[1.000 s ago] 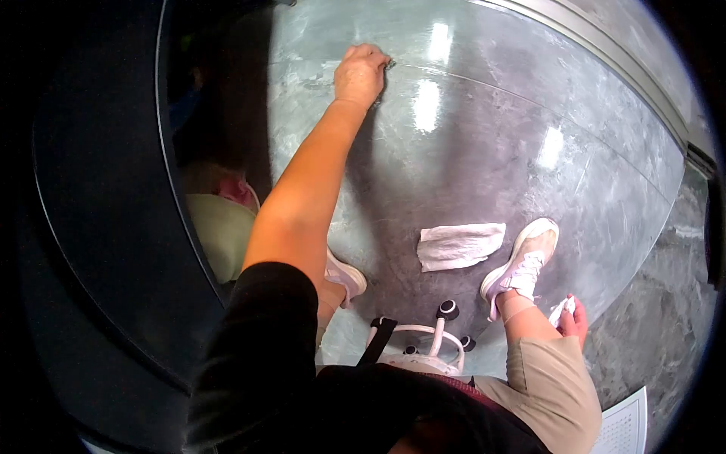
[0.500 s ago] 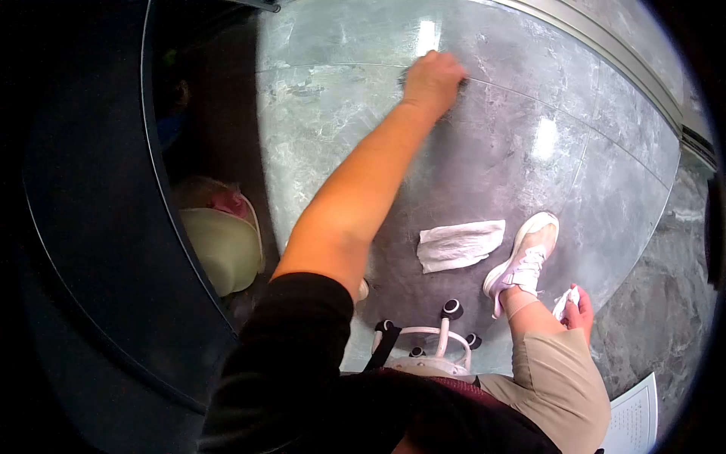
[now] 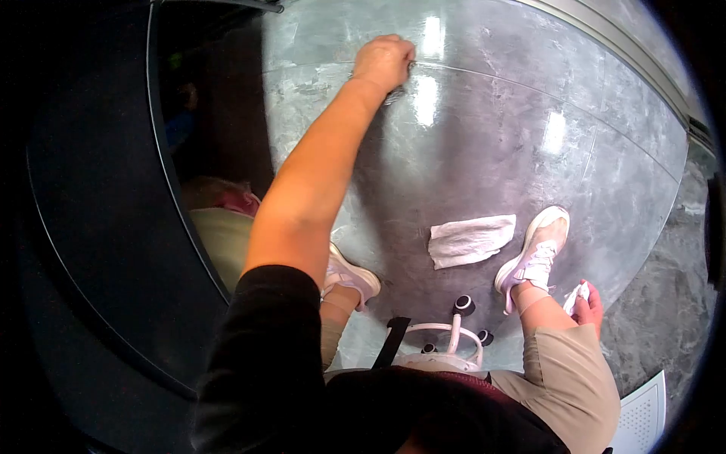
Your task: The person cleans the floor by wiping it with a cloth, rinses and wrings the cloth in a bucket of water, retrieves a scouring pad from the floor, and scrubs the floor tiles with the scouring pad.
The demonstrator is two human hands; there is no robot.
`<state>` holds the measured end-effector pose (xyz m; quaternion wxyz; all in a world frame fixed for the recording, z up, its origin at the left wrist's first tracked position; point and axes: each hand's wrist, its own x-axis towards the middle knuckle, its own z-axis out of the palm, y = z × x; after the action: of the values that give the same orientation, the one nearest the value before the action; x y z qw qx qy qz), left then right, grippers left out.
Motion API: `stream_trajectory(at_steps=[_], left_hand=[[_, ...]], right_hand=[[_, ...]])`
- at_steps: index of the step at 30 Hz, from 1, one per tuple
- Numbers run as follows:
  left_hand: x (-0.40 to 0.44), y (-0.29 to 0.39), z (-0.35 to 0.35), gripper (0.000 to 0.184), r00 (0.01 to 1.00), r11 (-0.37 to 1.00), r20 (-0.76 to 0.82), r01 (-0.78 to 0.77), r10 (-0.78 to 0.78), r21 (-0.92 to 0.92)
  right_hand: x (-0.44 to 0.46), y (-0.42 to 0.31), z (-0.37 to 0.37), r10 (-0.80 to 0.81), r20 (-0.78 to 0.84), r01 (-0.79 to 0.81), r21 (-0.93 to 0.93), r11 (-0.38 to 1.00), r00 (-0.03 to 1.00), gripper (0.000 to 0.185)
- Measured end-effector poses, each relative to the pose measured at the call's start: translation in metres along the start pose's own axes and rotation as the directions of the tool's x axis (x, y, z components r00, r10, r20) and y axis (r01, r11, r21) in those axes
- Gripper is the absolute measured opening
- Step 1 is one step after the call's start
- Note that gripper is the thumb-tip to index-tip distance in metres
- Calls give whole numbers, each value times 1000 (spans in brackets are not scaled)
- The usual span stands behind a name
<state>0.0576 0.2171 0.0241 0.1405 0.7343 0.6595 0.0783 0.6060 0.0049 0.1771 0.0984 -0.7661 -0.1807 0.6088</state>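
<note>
My left hand [image 3: 386, 62] is at the end of an outstretched arm, low on the grey floor [image 3: 484, 144] near a seam. Its fingers are closed around something dark and small that I cannot make out. Beside my right knee, my right hand [image 3: 590, 306] grips a crumpled white wipe [image 3: 575, 298]. A folded white cloth [image 3: 470, 240] lies on the floor between my shoes, closer to the right shoe [image 3: 541, 246].
Under me is a small stool with a pale wheeled base [image 3: 454, 333]. A dark panel [image 3: 98, 197] stands on the left, with a pale green bucket [image 3: 223, 238] beside it. A white perforated panel [image 3: 643, 416] lies at the lower right.
My left hand swept right across the floor, then came back left, still closed. My right hand keeps hold of the white wipe. The view has shifted slightly.
</note>
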Motion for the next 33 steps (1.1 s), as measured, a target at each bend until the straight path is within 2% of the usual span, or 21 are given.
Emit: stream_trajectory(at_steps=[3, 7, 9, 12, 14, 16, 19, 21, 23, 27, 29, 31, 33], left_hand=[[3, 0, -11, 9, 993, 997, 117, 20, -11, -79], [-7, -39, -21, 8, 994, 998, 110, -3, 9, -60], [-18, -68, -24, 8, 982, 991, 139, 129, -125, -20], [-19, -70, -27, 9, 973, 985, 156, 166, -173, 57], [-16, -56, -24, 9, 975, 985, 142, 167, -173, 52], [-4, -33, -9, 11, 996, 1000, 88, -7, 8, -13], [7, -8, -6, 10, 994, 1000, 111, 18, -20, 17], [8, -6, -7, 10, 990, 999, 143, 24, -18, -41], [2, -34, -11, 10, 986, 998, 153, 69, -70, 12], [-20, -86, -30, 9, 960, 980, 215, 158, -182, 122], [-19, -81, -29, 8, 963, 987, 222, 138, -153, 86], [-7, -52, -8, 8, 983, 999, 180, 44, -46, 12], [11, -9, -4, 11, 977, 998, 204, 52, -61, 47]], right_hand=[[2, -8, 2, -16, 25, 18, -89, 996, 1000, 37], [1, -11, 4, -22, 10, 23, -111, 994, 1000, 37], [-3, -9, 4, -6, 10, 7, -115, 993, 1000, 38], [-1, -7, 4, -23, 12, 24, -95, 995, 1000, 41], [0, -8, 3, -15, 36, 18, -106, 994, 999, 38], [3, -7, 8, -47, 10, 48, -91, 995, 999, 39], [0, -8, 10, -56, -6, 54, -113, 992, 998, 40], [7, -10, 12, -66, -10, 65, -116, 991, 998, 40], [2, -13, 12, -113, -26, 107, -178, 978, 993, 39], [0, -13, 12, -139, -42, 129, -179, 975, 989, 38], [-1, -13, 12, -124, -32, 118, -163, 980, 992, 38], [0, -14, 12, -120, -36, 111, -175, 978, 992, 38], [-1, -15, 14, -115, -43, 104, -190, 976, 992, 38]])
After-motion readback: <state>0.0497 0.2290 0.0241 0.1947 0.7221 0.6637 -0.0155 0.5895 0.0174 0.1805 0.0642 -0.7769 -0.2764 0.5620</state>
